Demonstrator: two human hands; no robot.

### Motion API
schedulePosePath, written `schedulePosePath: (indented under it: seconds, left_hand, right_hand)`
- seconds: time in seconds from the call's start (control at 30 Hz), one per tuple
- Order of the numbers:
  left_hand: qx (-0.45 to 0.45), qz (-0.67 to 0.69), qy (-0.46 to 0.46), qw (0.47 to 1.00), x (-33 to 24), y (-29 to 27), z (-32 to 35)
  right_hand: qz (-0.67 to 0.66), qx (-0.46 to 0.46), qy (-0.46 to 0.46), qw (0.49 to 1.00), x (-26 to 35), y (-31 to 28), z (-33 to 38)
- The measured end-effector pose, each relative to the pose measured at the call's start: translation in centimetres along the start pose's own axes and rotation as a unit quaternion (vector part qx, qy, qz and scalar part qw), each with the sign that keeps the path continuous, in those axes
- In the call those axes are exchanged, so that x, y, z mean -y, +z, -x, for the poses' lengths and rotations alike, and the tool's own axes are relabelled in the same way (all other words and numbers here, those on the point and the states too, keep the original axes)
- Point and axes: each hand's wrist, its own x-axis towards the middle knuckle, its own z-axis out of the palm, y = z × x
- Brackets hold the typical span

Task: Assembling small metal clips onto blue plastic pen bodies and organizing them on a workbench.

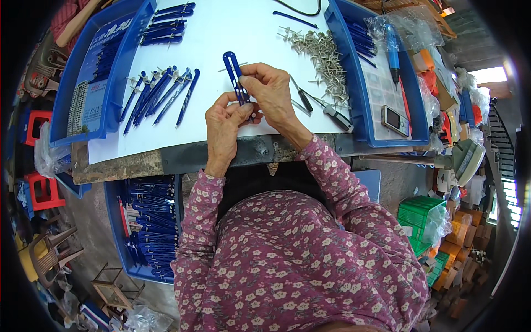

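Both hands meet over the white sheet (pixel 221 33) on the workbench. My left hand (pixel 224 124) pinches the lower end of a blue slotted plastic arm (pixel 233 69). My right hand (pixel 271 91) grips the same blue arm near its middle, thumb and fingers closed on it. The arm stands nearly upright between the hands, its slotted top end free. A row of finished blue pieces (pixel 160 94) lies to the left of my hands. A heap of small metal pins (pixel 323 55) lies to the right.
Blue trays stand at the left (pixel 119 72) and right (pixel 359 110); the right one holds blue parts, a blue driver tool (pixel 392 55) and a small phone (pixel 395 120). Dark hand tools (pixel 326 108) lie beside my right wrist. A blue bin of blue pieces (pixel 149 227) sits below the bench.
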Motion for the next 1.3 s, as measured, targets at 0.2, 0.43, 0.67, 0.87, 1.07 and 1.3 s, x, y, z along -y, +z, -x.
schedulePosePath:
  seconds: [0.2, 0.43, 0.67, 0.87, 1.07, 1.3]
  left_hand:
    - [-0.002, -0.002, 0.002, 1.0, 0.0, 0.0, 0.1]
    - [0.004, -0.011, -0.017, 1.0, -0.2, 0.2, 0.3]
    - [0.018, -0.04, -0.021, 0.999, -0.3, 0.4, 0.5]
    - [0.01, -0.03, -0.023, 0.999, -0.1, 0.4, 0.4]
    - [0.009, -0.027, -0.022, 0.999, 0.0, 0.1, 0.5]
    - [0.007, -0.037, -0.011, 0.999, 0.0, 0.2, 0.5]
  right_hand:
    - [-0.021, 0.021, 0.024, 0.999, 0.2, -0.3, 0.1]
    - [-0.073, 0.074, 0.045, 0.994, -0.3, -1.8, -1.7]
    - [0.039, 0.102, 0.048, 0.993, 0.6, -1.7, -2.1]
    - [0.053, 0.136, 0.028, 0.989, 0.8, -2.1, -2.7]
    - [0.067, 0.191, 0.014, 0.979, 0.4, -2.6, -3.9]
    - [0.093, 0.204, 0.003, 0.975, 1.1, -2.5, -3.3]
